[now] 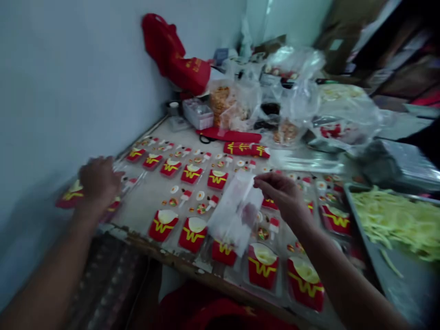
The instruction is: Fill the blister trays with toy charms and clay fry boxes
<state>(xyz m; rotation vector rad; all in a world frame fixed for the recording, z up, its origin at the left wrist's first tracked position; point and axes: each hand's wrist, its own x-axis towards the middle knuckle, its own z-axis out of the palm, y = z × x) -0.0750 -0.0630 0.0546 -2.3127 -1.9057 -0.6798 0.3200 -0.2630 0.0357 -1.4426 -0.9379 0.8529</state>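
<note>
My left hand [99, 181] is at the table's left edge, fingers curled down over clear packets [70, 195] with small red-and-yellow fry boxes in them; its fingertips are blurred. Between the thumb and fingers of my right hand [280, 192] is the top corner of a translucent plastic bag [237, 206], which hangs over the middle of the table. Rows of clear packets lie beneath and around it, each with a red fry box [163, 224] marked in yellow and small pieces shaped like a fried egg, a popsicle and other foods. The bag partly covers one fry box [223, 252].
At the right stands a metal tray [364, 243] of pale yellow strips [398, 220]. Plastic bags [292, 96] of small pieces crowd the back, with a white box [197, 113] and red cloth [178, 59] by the wall. Red strips [245, 149] lie behind the packets.
</note>
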